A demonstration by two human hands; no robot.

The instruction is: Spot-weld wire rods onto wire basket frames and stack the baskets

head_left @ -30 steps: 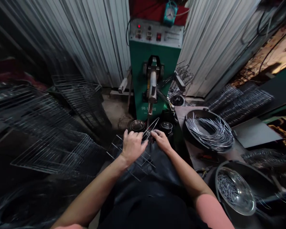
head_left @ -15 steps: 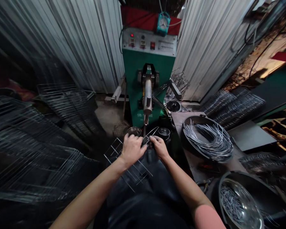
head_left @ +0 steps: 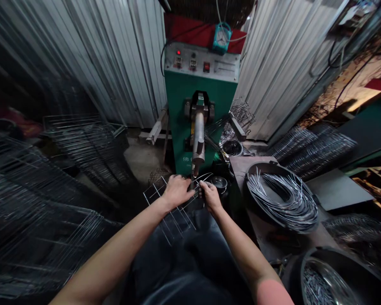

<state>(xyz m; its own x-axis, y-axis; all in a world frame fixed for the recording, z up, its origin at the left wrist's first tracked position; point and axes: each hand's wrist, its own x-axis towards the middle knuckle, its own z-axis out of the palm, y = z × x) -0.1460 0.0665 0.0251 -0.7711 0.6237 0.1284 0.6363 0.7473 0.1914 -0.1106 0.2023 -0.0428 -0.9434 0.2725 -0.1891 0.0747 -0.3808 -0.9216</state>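
The grip of the left hand [head_left: 177, 192] closes on a flat silver wire grid [head_left: 155, 195], while the right hand [head_left: 210, 197] pinches thin curved wires [head_left: 204, 177] narrowly, just beside the steel electrode [head_left: 197, 163] of a green spot welder [head_left: 190, 163].

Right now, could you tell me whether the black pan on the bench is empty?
Not empty: the black pan holds a thick coil of bright wire.

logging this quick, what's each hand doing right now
Left hand: closed, holding the wire grid.
Right hand: closed, pinching a thin bent wire.
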